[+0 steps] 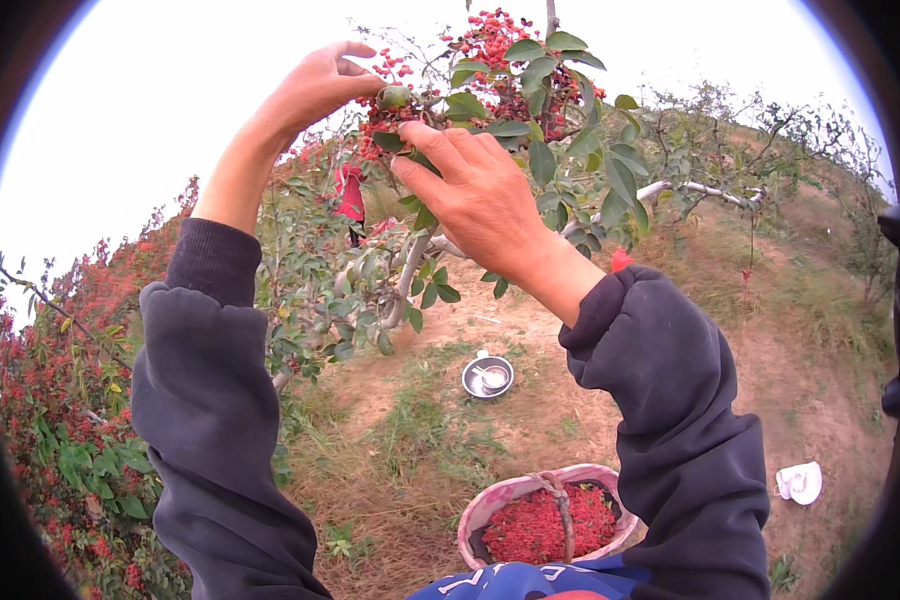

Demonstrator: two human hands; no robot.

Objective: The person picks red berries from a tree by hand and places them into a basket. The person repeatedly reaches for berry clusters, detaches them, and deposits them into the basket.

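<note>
My left hand [326,84] is raised at the upper left of a berry cluster [379,129], its upper fingers curled apart and its thumb at the cluster. At the thumb's tip is a small rounded green thing [394,96]; I cannot tell if it is a leaf or a cover. My right hand [480,195] reaches in from the lower right, back of the hand toward me. Its thumb and forefinger are beside a leafy twig [424,161] under the berries; whether they pinch it is hidden. More red berries [495,41], apparently Sichuan pepper, hang above among green leaves [544,161].
Below me stands a handled basket [474,517] holding red berries [551,525]. A metal pan [466,382] with a bowl lies on the ground, and a white item [799,482] at right. A bare branch [405,281] crosses below my hands. A person in red [351,193] stands behind the tree.
</note>
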